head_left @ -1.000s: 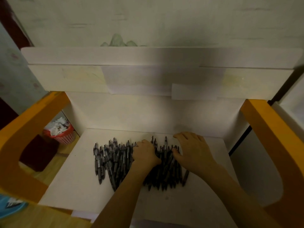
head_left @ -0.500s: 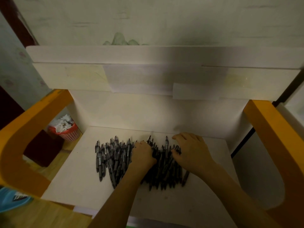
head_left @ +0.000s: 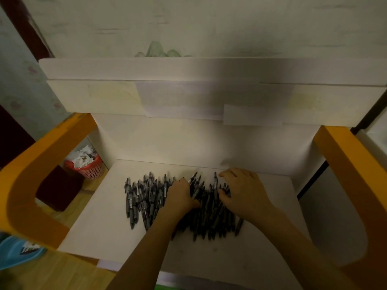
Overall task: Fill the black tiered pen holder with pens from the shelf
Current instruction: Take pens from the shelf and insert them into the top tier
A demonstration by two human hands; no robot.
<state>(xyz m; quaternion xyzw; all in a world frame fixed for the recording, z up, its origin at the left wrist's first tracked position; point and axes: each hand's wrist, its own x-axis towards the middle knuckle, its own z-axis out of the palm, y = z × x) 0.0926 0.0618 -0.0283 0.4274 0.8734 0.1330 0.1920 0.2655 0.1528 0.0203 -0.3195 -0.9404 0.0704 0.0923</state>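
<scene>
Both hands down on the pens (head_left: pixel 146 203), a dark heap lying on the white shelf (head_left: pixel 100 227), tips mostly pointing toward the back wall.

Left hand (head_left: pixel 181 195) on the middle of the heap, fingers curled down into the pens, seemingly gathering a bunch; the grip itself is hidden under the knuckles. Left part of the heap lies uncovered beside it.

Right hand (head_left: pixel 245 193) over the right part of the heap, fingers spread and bent, thumb hooked in against the pens; clasping some of them, count unreadable. A few pens stick up between the two hands.

Pen holder not in view.

Orange frame (head_left: pixel 27 185) flanks the shelf on both sides. Upper white board (head_left: pixel 188 70) overhangs the back. Red basket (head_left: pixel 92 170) of white scraps on the floor, seen through the left frame opening. Blue item (head_left: pixel 18 252) at lower left, blurred.
</scene>
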